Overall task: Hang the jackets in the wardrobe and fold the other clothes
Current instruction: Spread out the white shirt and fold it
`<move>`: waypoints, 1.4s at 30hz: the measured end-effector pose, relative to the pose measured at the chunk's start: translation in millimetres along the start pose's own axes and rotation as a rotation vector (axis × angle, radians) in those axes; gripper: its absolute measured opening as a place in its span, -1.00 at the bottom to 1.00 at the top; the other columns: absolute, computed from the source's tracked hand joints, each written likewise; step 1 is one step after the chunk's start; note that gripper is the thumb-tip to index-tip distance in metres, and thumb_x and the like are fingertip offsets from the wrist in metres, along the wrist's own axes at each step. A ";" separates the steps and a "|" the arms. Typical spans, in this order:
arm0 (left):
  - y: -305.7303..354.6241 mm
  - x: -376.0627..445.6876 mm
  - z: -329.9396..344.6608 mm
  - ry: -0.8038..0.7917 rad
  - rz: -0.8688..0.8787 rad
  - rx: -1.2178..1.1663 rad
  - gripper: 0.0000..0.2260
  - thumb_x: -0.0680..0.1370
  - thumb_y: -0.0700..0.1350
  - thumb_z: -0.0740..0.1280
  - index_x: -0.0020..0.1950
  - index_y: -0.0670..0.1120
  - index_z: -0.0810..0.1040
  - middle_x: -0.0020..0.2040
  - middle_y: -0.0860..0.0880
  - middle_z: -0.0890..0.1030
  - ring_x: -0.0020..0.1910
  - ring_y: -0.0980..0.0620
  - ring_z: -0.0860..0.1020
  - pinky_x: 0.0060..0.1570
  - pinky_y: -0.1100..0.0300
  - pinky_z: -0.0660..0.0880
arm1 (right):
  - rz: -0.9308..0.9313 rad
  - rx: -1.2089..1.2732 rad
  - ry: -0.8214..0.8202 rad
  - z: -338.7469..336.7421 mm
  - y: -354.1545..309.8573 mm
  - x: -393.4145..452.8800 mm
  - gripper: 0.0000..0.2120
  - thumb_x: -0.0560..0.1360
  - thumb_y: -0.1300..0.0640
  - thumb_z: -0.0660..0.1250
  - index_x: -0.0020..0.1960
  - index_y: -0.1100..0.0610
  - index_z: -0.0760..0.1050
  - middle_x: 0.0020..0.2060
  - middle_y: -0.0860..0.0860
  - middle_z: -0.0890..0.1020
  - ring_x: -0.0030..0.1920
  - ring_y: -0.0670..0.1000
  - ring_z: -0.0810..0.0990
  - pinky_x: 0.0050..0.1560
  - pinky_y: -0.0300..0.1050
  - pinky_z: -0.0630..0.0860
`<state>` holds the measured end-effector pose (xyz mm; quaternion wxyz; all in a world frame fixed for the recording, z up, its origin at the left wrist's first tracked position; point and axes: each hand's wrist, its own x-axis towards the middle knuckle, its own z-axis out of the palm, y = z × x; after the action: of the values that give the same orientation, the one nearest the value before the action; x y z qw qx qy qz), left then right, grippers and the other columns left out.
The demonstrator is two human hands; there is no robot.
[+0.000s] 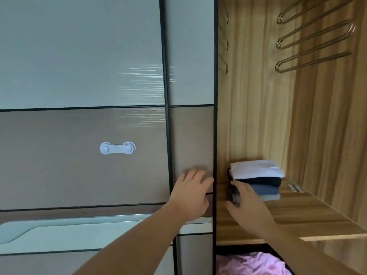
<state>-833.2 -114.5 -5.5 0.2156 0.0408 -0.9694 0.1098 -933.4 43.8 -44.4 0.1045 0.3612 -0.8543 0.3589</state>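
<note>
- Stack of folded clothes (257,180) on the wooden shelf (297,211) inside the open wardrobe, white piece on top, then dark, blue, grey.
- Right hand (247,201) at the stack's left end, arm reaching in from lower right; fingers on the dark lower layers, grip type unclear, cannot tell.
- Left hand (191,192) flat on the sliding door (191,145), fingers spread, holding nothing.
- White child lock (117,148) on the door panel, left.
- Metal hangers (313,34) above.
- Pink fabric (250,264) below the shelf.

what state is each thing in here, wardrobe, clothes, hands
wardrobe door: slid open, shelf exposed
folded stack: on the wooden shelf, white piece on top
left hand: flat on the door edge
right hand: touching the stack's front
pink cloth: crumpled, below the shelf
</note>
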 end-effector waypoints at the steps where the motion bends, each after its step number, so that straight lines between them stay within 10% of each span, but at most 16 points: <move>1: -5.3 -7.0 -1.2 -0.018 -0.012 0.035 -0.48 0.58 -0.01 0.21 0.53 0.04 0.18 0.55 -0.05 0.14 0.54 -0.08 0.03 0.48 -0.05 0.04 | 0.013 0.016 -0.026 9.7 -6.4 -7.6 -0.41 0.52 0.01 0.32 0.49 0.01 0.20 0.39 -0.07 0.33 0.31 -0.05 0.41 0.29 -0.14 0.41; 11: -49.2 33.2 -4.2 -0.153 0.218 0.567 -0.31 0.61 -0.05 0.26 0.60 0.04 -0.11 0.58 -0.13 -0.31 0.53 -0.25 -0.33 0.44 -0.25 -0.34 | 0.434 0.663 0.022 101.8 -57.3 14.6 -0.32 0.47 0.24 0.31 0.49 -0.07 0.13 0.32 0.04 0.43 0.22 0.01 0.48 0.33 0.00 0.43; 17: -56.2 46.6 9.2 -0.119 0.281 0.566 -0.41 0.65 -0.02 0.15 0.60 0.05 -0.08 0.58 -0.11 -0.32 0.51 -0.30 -0.33 0.45 -0.27 -0.23 | 0.461 0.576 0.126 123.5 -63.8 21.4 -0.21 0.51 0.22 0.31 0.57 0.01 -0.08 0.43 0.03 0.08 0.19 0.01 0.41 0.12 -0.19 0.40; 34: 2.8 92.5 17.6 -0.044 0.341 0.567 -0.41 0.65 -0.03 0.15 0.61 0.03 -0.06 0.59 -0.09 -0.27 0.53 -0.30 -0.29 0.49 -0.25 -0.18 | 0.522 0.580 0.298 94.7 -9.7 31.1 -0.21 0.49 0.17 0.33 0.56 -0.05 -0.06 0.40 0.02 0.14 0.20 0.02 0.38 0.18 -0.12 0.44; 42: 66.8 139.9 22.8 -0.031 0.374 0.571 -0.39 0.63 -0.08 0.20 0.60 0.03 -0.05 0.59 -0.11 -0.26 0.54 -0.28 -0.27 0.51 -0.19 -0.17 | 0.501 0.604 0.287 45.9 62.8 36.0 -0.19 0.49 0.16 0.35 0.56 -0.04 -0.06 0.35 0.00 0.17 0.09 -0.06 0.36 -0.32 -0.41 0.39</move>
<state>-977.5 -59.3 21.0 0.1565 -0.0775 -0.8934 0.4139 -999.0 22.8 -95.5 0.0213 0.1028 -0.7488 0.6544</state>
